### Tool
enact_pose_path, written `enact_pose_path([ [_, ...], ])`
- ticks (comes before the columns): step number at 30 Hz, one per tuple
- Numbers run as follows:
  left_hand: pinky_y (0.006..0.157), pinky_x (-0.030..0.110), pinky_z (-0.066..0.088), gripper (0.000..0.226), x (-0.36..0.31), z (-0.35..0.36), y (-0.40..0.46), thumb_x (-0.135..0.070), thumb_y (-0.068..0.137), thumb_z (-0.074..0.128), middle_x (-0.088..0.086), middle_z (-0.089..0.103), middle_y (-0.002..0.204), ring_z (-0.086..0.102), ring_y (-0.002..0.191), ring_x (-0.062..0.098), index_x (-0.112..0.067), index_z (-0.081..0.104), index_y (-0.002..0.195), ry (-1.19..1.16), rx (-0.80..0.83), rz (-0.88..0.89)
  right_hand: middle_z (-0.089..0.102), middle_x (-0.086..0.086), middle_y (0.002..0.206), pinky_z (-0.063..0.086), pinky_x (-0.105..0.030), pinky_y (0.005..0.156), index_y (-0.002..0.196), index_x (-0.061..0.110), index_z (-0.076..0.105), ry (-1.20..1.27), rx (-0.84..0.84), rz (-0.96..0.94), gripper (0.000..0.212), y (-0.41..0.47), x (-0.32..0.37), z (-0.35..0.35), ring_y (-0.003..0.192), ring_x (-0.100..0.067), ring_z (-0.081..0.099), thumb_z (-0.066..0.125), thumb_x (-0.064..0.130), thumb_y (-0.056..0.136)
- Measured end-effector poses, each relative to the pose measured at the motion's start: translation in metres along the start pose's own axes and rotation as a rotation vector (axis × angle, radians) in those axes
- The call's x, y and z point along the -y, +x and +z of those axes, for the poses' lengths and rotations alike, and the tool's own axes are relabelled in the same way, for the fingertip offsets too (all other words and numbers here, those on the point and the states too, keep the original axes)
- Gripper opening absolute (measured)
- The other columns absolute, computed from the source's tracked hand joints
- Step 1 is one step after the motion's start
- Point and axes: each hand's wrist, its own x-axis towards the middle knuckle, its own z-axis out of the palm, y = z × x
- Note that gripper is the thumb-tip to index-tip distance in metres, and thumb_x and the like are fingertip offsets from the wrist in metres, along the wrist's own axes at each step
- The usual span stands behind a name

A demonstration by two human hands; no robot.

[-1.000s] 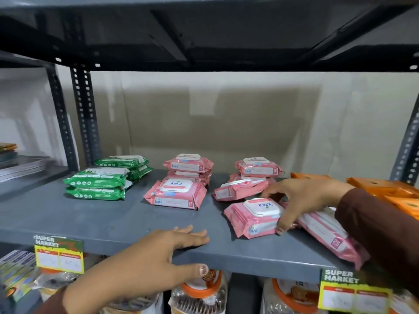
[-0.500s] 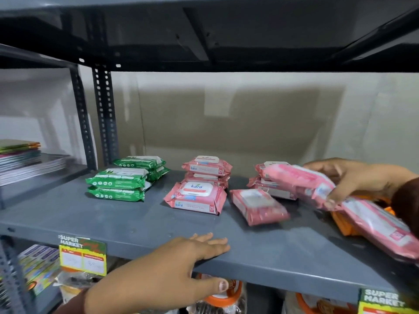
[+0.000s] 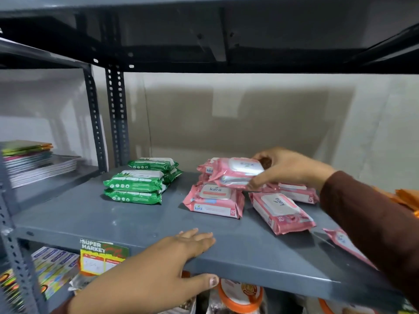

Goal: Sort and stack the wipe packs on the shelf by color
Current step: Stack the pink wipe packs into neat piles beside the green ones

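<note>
Right hand [image 3: 288, 168] gripping two pink wipe packs [image 3: 235, 173] above far pink stack; left hand [image 3: 179, 252] (fingers flat) resting on shelf edge [image 3: 260, 266]

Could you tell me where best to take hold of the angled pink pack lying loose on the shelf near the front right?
Probably pinch the angled pink pack across its two long sides, coming from above. It lies flat, lid up, apart from its neighbours, so both long edges look free; the soft ends would likely crumple.
</note>
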Motion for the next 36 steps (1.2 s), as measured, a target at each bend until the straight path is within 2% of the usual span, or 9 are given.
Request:
enact_pose_path([
  [3, 0.112, 0.012, 0.003, 0.08, 0.011, -0.006, -0.007, -0.074, 0.081, 0.042, -0.045, -0.004, 0.144, -0.009, 0.138, -0.016, -0.05, 0.011, 0.15, 0.023, 0.005, -0.045, 0.075, 0.0, 0.079, 0.049, -0.029, 0.06, 0.089, 0.017, 0.073, -0.02, -0.016, 0.074, 0.046, 0.015, 0.007, 0.025, 0.062, -0.016, 0.064, 0.091, 0.043, 0.056],
  [6, 0.115, 0.017, 0.001, 0.086, 0.024, -0.01, -0.014, -0.08, 0.074, 0.032, -0.04, -0.008, 0.149, -0.014, 0.14, -0.01, -0.05, 0.006, 0.15, 0.086, -0.016, -0.067, 0.074, 0.004, 0.084, 0.051, -0.031, 0.066, 0.094, 0.017, 0.071, -0.064, -0.051, 0.086, 0.062, 0.026, 0.01, 0.046, 0.076, -0.017, 0.068, 0.088, 0.057, 0.049],
  [9, 0.114, 0.018, -0.004, 0.102, 0.033, -0.007, -0.02, -0.093, 0.057, 0.008, -0.038, -0.013, 0.148, -0.017, 0.139, -0.008, -0.049, 0.003, 0.15, 0.167, -0.045, -0.062, 0.059, 0.011, 0.072, 0.045, -0.026, 0.056, 0.106, 0.029, 0.063, -0.015, -0.093, 0.068, 0.059, 0.028, 0.013, 0.057, 0.064, -0.014, 0.058, 0.088, 0.051, 0.057],
  [12, 0.111, 0.013, -0.009, 0.102, 0.038, 0.002, -0.026, -0.094, 0.053, -0.007, -0.043, -0.018, 0.14, -0.019, 0.135, -0.012, -0.053, 0.0, 0.146, 0.198, -0.142, -0.042, 0.064, 0.007, 0.082, 0.051, -0.026, 0.065, 0.122, 0.039, 0.06, 0.025, -0.084, 0.013, 0.064, 0.023, 0.018, 0.06, 0.067, -0.016, 0.062, 0.088, 0.042, 0.065],
  [17, 0.096, 0.018, 0.033, 0.066, 0.041, 0.009, -0.03, -0.074, 0.091, 0.022, -0.025, 0.052, 0.137, 0.054, 0.124, 0.005, -0.035, 0.055, 0.132, 0.253, -0.197, 0.0, 0.063, 0.027, 0.103, 0.046, -0.013, 0.076, 0.12, 0.041, 0.065, -0.028, -0.106, -0.037, 0.053, 0.017, 0.02, 0.063, 0.09, 0.0, 0.062, 0.085, 0.038, 0.071],
  [20, 0.109, 0.012, 0.014, 0.077, 0.038, 0.007, -0.027, -0.087, 0.079, 0.007, -0.04, 0.023, 0.145, 0.022, 0.139, -0.009, -0.051, 0.035, 0.14, 0.212, -0.232, -0.009, 0.064, 0.014, 0.132, 0.045, -0.022, 0.093, 0.138, 0.033, 0.058, -0.077, -0.107, -0.053, 0.061, 0.015, 0.016, 0.069, 0.116, -0.01, 0.061, 0.079, 0.033, 0.081],
  [24, 0.097, 0.022, 0.033, 0.066, 0.042, 0.013, -0.027, -0.075, 0.09, 0.026, -0.023, 0.056, 0.134, 0.056, 0.122, 0.006, -0.034, 0.061, 0.129, 0.252, -0.205, -0.054, 0.05, 0.01, 0.15, 0.038, -0.02, 0.096, 0.15, 0.029, 0.042, -0.197, -0.069, -0.093, 0.062, 0.012, 0.017, 0.073, 0.129, -0.012, 0.052, 0.066, 0.03, 0.093],
  [30, 0.097, 0.025, 0.033, 0.067, 0.05, 0.025, -0.025, -0.073, 0.09, 0.031, -0.017, 0.058, 0.135, 0.055, 0.124, 0.012, -0.029, 0.06, 0.132, 0.292, -0.319, -0.014, 0.042, 0.009, 0.156, 0.04, -0.031, 0.108, 0.153, 0.031, 0.036, -0.285, 0.014, -0.068, 0.069, 0.011, 0.02, 0.072, 0.131, -0.017, 0.051, 0.066, 0.036, 0.091],
  [36, 0.103, 0.026, 0.028, 0.07, 0.047, 0.026, -0.027, -0.077, 0.088, 0.03, -0.022, 0.05, 0.14, 0.049, 0.13, 0.009, -0.033, 0.057, 0.135, 0.224, -0.31, -0.046, 0.054, 0.019, 0.141, 0.039, -0.033, 0.112, 0.14, 0.049, 0.046, -0.101, 0.071, 0.012, 0.072, 0.012, 0.008, 0.059, 0.127, -0.008, 0.052, 0.074, 0.05, 0.072],
])
